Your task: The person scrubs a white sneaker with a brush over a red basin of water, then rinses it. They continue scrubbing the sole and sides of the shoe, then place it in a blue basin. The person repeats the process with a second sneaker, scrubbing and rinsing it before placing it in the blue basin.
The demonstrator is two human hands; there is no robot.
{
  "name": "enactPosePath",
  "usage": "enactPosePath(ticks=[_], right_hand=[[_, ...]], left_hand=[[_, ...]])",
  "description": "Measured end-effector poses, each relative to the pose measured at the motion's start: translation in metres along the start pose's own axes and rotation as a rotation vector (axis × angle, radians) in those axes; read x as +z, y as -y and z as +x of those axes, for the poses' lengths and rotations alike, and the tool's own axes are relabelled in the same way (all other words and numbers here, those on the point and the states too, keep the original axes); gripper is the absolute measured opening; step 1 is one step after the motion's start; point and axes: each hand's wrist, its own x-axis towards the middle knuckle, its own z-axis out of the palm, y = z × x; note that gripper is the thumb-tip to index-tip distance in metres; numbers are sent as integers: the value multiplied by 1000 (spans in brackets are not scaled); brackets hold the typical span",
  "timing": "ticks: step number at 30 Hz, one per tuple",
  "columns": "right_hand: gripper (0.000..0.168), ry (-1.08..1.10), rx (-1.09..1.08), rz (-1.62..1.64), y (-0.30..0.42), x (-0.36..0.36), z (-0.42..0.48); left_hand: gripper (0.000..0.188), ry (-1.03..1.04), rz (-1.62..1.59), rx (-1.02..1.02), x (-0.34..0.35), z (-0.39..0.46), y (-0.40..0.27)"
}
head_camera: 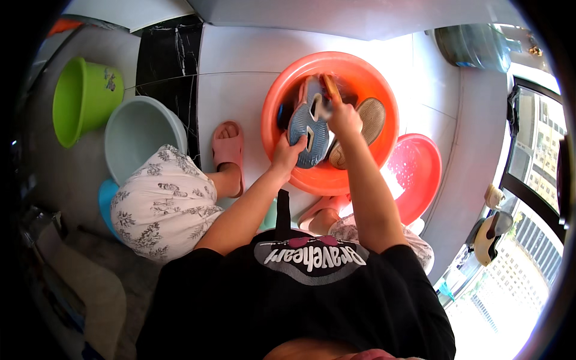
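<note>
My left hand (pixel 286 155) grips a sports shoe (pixel 309 130) by one end, with its blue patterned sole turned up. In my right hand (pixel 345 120) is an orange-brown handled brush (pixel 331 87), angled over the shoe; its bristles are hidden. Both hands work above an orange plastic basin (pixel 274 96) on the floor. Inside the basin, to the right of the held shoe, lies another shoe with a tan zigzag sole (pixel 371 118). Darker items behind it are blurred, and I cannot tell what they are.
A pink basin (pixel 425 180) holding suds stands at the right, against the orange one. Pale grey (pixel 135 130) and green (pixel 101 96) buckets are at the left. My slippered feet flank the orange basin. A large water bottle (pixel 472 47) lies at the upper right, near the window.
</note>
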Motion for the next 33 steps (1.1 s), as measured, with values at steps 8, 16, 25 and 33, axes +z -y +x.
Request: enactPosePath(ticks=[8, 16, 25, 33], right_hand=[[66, -123, -90, 38, -5, 19, -97], [54, -133, -3, 140, -8, 23, -49], [50, 77, 13, -49, -11, -10, -67], [52, -61, 65, -43, 2, -55, -92]], left_hand=[[49, -127, 65, 22, 1, 0, 1], [45, -93, 12, -13, -6, 5, 11], [61, -84, -33, 18, -2, 0, 2], [76, -4, 43, 62, -4, 0, -1]])
